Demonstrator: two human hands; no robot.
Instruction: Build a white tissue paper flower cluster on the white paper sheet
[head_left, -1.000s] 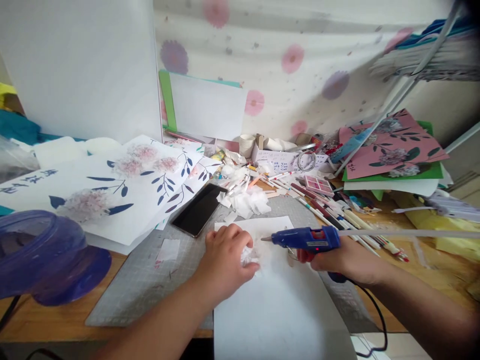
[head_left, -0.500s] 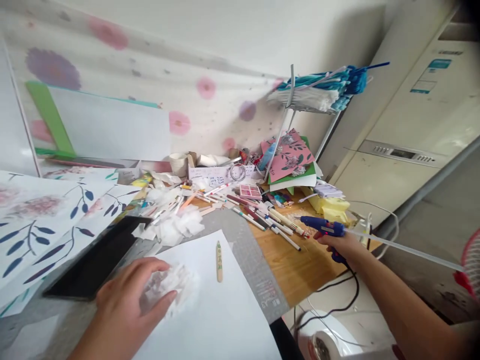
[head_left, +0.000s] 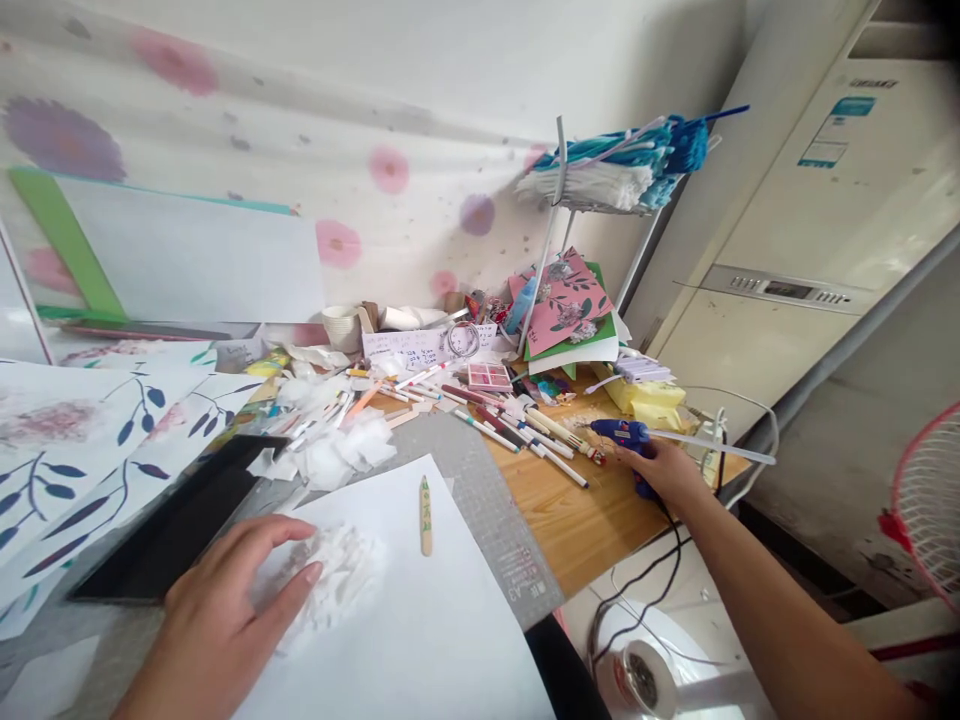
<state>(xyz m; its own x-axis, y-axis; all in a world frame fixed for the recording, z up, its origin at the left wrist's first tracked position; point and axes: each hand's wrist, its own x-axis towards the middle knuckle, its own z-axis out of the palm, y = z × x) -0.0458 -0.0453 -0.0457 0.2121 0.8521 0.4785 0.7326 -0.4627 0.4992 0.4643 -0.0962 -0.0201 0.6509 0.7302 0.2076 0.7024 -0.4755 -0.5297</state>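
Observation:
My left hand [head_left: 244, 590] has thumb and fingers apart in a C at the left edge of a crumpled white tissue paper flower [head_left: 339, 572]. The flower lies on a white sheet of paper [head_left: 420, 640]. Whether the fingertips touch the tissue I cannot tell. A small wooden craft stick [head_left: 426, 520] with green marks rests on the same sheet. Over at the right edge of the table, my right hand [head_left: 664, 468] is closed around a blue glue gun [head_left: 621, 432], its nozzle pointing left. A long translucent glue stick [head_left: 720, 445] sticks out of its back.
Several markers [head_left: 517, 430] lie scattered left of the glue gun. White tissue scraps [head_left: 337, 450] and a black flat panel [head_left: 180, 520] are beyond the left hand. A wire rack [head_left: 547, 240] holds pipe cleaners [head_left: 622, 170]. A black cord [head_left: 667, 560] hangs off the table's edge.
The view has shifted slightly right. My left hand has drawn back a little from the tissue flower. The glue gun has come lower, nearer the tabletop, and its glue stick has swung round.

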